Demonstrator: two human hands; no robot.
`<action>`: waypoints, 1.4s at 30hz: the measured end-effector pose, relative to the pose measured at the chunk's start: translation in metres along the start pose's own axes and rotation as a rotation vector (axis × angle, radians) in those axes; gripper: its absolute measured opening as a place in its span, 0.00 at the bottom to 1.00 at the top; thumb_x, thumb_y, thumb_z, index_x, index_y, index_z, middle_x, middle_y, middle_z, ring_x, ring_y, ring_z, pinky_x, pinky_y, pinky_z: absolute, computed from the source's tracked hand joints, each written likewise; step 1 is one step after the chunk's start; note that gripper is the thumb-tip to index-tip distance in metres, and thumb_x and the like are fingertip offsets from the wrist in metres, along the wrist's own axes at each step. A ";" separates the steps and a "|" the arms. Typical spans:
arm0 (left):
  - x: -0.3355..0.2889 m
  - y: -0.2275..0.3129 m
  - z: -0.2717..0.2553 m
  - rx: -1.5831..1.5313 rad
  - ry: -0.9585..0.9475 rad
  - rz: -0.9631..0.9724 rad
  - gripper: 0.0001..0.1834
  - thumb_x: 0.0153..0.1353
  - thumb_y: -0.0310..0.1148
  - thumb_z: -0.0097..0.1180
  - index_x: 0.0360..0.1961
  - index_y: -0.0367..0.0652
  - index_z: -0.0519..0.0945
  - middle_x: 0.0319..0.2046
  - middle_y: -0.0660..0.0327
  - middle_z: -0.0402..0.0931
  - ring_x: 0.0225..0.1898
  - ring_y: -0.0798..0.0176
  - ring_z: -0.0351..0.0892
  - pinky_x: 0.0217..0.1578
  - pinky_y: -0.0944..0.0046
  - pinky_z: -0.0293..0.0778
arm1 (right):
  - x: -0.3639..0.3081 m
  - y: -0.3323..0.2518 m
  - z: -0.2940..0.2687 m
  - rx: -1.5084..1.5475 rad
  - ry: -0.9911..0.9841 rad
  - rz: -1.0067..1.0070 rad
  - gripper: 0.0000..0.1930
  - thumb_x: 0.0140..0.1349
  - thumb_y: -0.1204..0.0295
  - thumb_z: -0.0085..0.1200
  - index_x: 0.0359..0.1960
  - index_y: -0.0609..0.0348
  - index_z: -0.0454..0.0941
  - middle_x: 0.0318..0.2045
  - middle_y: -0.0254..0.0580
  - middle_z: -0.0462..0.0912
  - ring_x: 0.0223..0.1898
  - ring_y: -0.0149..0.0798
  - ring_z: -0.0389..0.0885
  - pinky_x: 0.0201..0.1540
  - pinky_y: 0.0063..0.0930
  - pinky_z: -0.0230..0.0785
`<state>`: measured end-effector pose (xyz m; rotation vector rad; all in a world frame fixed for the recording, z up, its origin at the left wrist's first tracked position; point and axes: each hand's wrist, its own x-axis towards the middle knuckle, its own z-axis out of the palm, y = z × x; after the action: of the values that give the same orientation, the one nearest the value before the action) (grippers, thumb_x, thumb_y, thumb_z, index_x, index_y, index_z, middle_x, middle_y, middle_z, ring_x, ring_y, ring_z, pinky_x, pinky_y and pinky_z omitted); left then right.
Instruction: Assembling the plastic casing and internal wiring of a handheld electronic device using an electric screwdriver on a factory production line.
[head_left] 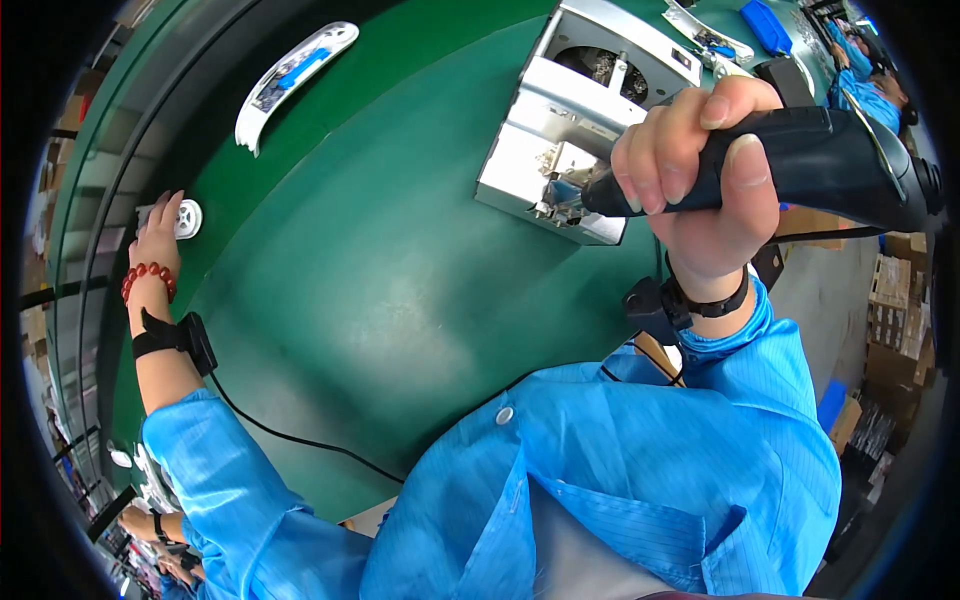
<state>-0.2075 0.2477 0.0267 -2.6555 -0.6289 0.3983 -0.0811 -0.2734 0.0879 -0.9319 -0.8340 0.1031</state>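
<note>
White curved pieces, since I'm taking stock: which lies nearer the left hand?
The upper-left piece, beyond the left hand; the other lies beside the metal machine.

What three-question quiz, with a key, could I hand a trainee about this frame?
1. Which of these is nearest the left hand?
A) cardboard boxes
B) white round part
C) blue bin

2. True or false: a red beaded bracelet is worn on the left wrist.

3. What does the right hand grip, and where is its tip?

Key:
1. B
2. True
3. A black electric screwdriver; its tip is at the front end of the silver screw feeder.
</note>
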 end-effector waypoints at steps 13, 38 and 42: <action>-0.178 0.169 -0.102 -0.383 0.136 0.384 0.40 0.39 0.27 0.65 0.59 0.44 0.69 0.36 0.55 0.74 0.38 0.51 0.76 0.39 0.54 0.71 | -0.002 0.009 0.012 -0.074 0.014 0.044 0.09 0.64 0.70 0.50 0.35 0.62 0.66 0.17 0.42 0.73 0.16 0.33 0.71 0.21 0.28 0.68; -0.223 0.243 -0.078 -0.734 0.168 0.393 0.31 0.42 0.54 0.66 0.39 0.38 0.78 0.31 0.59 0.76 0.33 0.56 0.78 0.32 0.58 0.70 | -0.040 0.055 0.072 0.082 -0.141 0.248 0.14 0.66 0.62 0.51 0.43 0.58 0.64 0.21 0.39 0.73 0.20 0.31 0.72 0.24 0.27 0.68; -0.223 0.242 -0.078 -0.741 0.164 0.391 0.30 0.42 0.53 0.66 0.39 0.39 0.78 0.30 0.59 0.76 0.33 0.56 0.78 0.31 0.58 0.70 | -0.041 0.057 0.072 0.038 -0.180 0.290 0.16 0.67 0.57 0.49 0.45 0.54 0.63 0.22 0.36 0.71 0.20 0.32 0.70 0.25 0.29 0.65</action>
<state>-0.2821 -0.0819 0.0341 -3.4868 -0.2141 0.0333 -0.1430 -0.2073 0.0448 -1.0136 -0.8549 0.4586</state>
